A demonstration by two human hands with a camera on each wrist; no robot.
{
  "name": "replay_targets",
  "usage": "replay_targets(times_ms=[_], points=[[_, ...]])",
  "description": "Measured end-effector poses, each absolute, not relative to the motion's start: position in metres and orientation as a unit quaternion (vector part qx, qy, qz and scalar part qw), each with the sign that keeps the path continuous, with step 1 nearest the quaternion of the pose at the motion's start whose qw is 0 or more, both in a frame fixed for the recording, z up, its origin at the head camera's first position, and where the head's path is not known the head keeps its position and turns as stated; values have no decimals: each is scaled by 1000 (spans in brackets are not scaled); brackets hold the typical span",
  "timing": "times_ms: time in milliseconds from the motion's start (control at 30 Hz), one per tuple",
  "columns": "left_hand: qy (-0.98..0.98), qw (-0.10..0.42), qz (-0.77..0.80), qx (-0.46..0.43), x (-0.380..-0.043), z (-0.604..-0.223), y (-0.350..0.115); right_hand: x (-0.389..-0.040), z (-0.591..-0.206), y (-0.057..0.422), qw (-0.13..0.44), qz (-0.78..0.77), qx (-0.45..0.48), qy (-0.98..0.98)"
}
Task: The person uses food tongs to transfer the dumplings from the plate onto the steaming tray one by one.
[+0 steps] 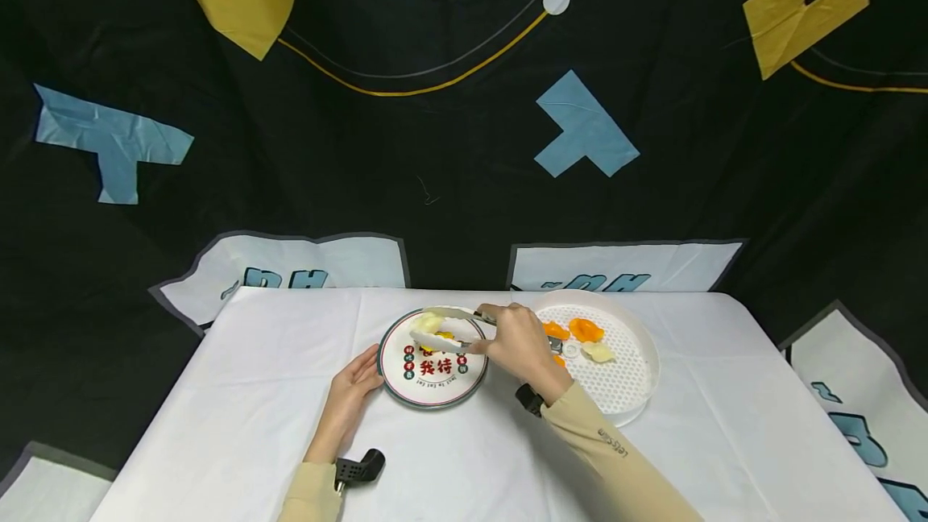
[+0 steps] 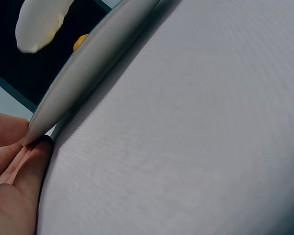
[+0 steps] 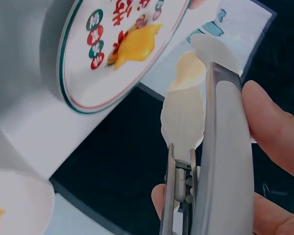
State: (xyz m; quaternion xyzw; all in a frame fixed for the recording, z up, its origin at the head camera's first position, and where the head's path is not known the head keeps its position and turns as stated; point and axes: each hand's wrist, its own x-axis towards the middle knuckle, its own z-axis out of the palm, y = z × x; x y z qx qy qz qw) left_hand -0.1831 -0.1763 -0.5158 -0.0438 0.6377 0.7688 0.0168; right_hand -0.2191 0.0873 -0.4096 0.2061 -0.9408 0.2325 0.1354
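My left hand point(image 1: 351, 381) pinches the near-left rim of a round plate point(image 1: 397, 381) with green edging and red characters. In the left wrist view the thumb is over the rim, the other fingers under it, and the plate looks tilted. My right hand point(image 1: 520, 345) grips a pair of tongs point(image 3: 230, 156) with white, scalloped ends. Between those ends sits a pale yellow piece point(image 3: 188, 68), held above the plate. A bright yellow piece point(image 3: 137, 46), shaped like a small pepper or fruit, lies on the plate, partly hidden by the tongs in the head view.
Right of the plate stands a round white tray point(image 1: 616, 389) with a perforated base. On it lie several orange pieces point(image 1: 586, 330) and a pale yellow piece point(image 1: 598, 352), partly behind my right hand. White cloth point(image 1: 239, 409) covers the table; a black curtain point(image 1: 435, 184) hangs behind.
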Motion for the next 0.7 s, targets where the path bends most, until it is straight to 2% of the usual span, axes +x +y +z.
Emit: replay_targets(times_ms=[333,700], points=[[657,23,752,-58,-183,-515,-175,-203,-394,130,149,260,182,-936],[643,23,764,-55,-183,-515,-176,-187,-395,180,179,250,168,-937]])
